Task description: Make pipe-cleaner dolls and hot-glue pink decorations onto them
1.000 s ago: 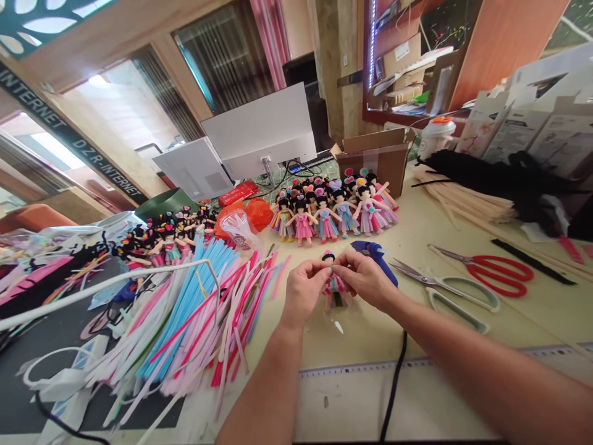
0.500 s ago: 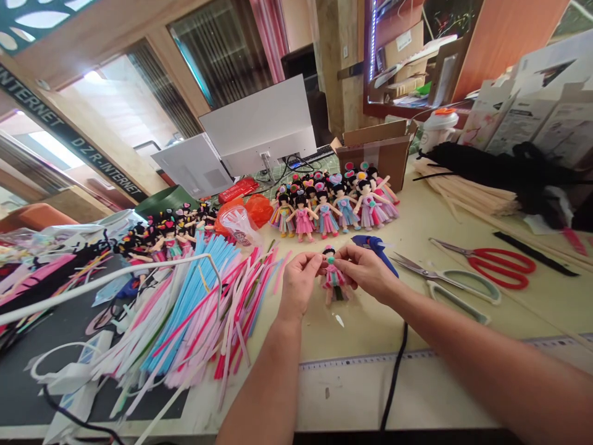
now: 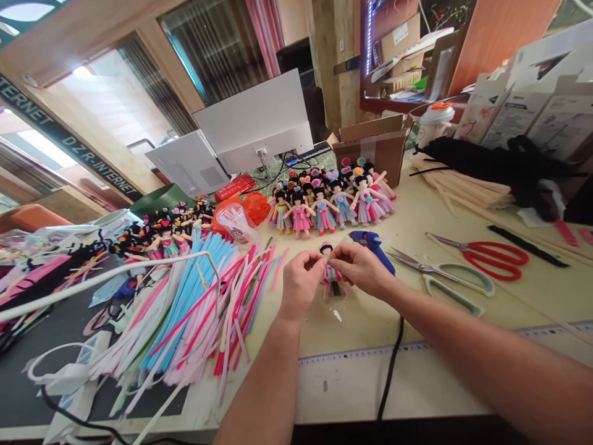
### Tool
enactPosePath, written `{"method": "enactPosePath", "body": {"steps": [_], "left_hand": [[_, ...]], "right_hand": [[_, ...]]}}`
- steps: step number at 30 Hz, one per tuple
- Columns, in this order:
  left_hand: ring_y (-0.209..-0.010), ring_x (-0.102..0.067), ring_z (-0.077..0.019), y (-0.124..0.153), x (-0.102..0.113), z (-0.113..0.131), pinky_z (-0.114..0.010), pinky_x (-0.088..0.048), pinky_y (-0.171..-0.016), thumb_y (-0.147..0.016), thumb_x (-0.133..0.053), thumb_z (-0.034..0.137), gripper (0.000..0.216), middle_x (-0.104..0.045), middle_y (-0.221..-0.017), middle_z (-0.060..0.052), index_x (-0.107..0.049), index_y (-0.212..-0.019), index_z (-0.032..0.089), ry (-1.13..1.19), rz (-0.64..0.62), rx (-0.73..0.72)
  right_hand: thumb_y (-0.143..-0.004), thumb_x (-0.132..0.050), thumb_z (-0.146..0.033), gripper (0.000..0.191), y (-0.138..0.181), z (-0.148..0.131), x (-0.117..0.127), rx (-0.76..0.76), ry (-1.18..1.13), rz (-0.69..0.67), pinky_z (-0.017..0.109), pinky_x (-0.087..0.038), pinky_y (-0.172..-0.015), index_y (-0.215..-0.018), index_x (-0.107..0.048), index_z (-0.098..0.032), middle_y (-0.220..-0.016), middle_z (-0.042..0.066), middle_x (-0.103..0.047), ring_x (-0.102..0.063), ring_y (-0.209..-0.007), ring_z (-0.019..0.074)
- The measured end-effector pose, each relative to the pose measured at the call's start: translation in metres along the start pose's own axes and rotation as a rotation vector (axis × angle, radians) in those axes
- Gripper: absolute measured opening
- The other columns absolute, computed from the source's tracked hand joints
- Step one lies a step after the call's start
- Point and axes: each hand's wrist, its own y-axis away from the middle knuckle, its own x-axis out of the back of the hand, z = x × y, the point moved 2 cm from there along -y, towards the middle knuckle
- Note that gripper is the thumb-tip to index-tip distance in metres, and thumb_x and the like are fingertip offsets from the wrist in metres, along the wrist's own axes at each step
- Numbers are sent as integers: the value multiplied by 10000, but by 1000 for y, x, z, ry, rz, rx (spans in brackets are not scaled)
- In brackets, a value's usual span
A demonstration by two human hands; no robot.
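A small pipe-cleaner doll [image 3: 333, 287] in a pink, white and green dress stands upright over the table, its black hair topped with a pink ornament. From the left, my left hand [image 3: 299, 278] pinches it near the chest. My right hand [image 3: 364, 269] pinches it from the other side, fingertips almost meeting the left ones. The fingers hide the doll's arms and part of its chest. Just beyond my right hand lies a blue glue gun [image 3: 377, 250], its black cord [image 3: 393, 364] running toward the front edge.
Finished dolls [image 3: 319, 204] stand in rows before a cardboard box [image 3: 370, 151]. Loose pipe cleaners [image 3: 194, 309] spread at left. Grey-handled scissors [image 3: 445, 275] and red-handled scissors [image 3: 491, 258] lie at right. A ruler strip [image 3: 352, 355] crosses the front. Black and beige pipe-cleaner bundles sit at back right.
The fingertips of both hands have drawn closer together in front of the doll's chest, covering the green piece there more. The whole view has shifted slightly.
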Motion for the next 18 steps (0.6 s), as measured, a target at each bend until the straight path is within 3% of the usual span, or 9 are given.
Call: {"method": "enactPosePath", "body": {"steps": [4,8,14,18], "left_hand": [[-633,-557,-125,-1,2,-1,-235,-445,-634,-742,-632,254,95,-658,-678,-2,-653,-691,177,-15,-7,-46],[-649,-556,-134,-8,7,-13,-245,-446,-651,-828,-558,367,212,-670,-746,-22,-653,-791,180,67,-3,27],[-709,-551,-188,-14,-1,-35,-288,-400,-678,-838,-560,434,296,-615,-718,-35,-576,-654,203,-429,-109,65],[-767,-574,-219,-13,-9,-38,-297,-394,-684,-787,-622,504,330,-620,-795,-69,-571,-660,204,-505,-131,50]], "right_hand": [[-725,-593,-371,171,0,0,1,-11,11,-8,215,-345,-400,-708,-587,-200,-490,-50,-512,-450,-418,92],[-715,-615,-382,189,-2,-2,4,3,-15,25,215,-318,-379,-691,-571,-199,-479,-60,-480,-402,-399,81],[-729,-616,-372,180,-6,10,6,-73,8,23,223,-326,-386,-706,-572,-199,-463,-64,-488,-403,-392,86],[-729,-632,-316,144,-9,20,4,-73,12,59,208,-370,-427,-697,-559,-195,-521,-51,-532,-465,-453,85]]}}
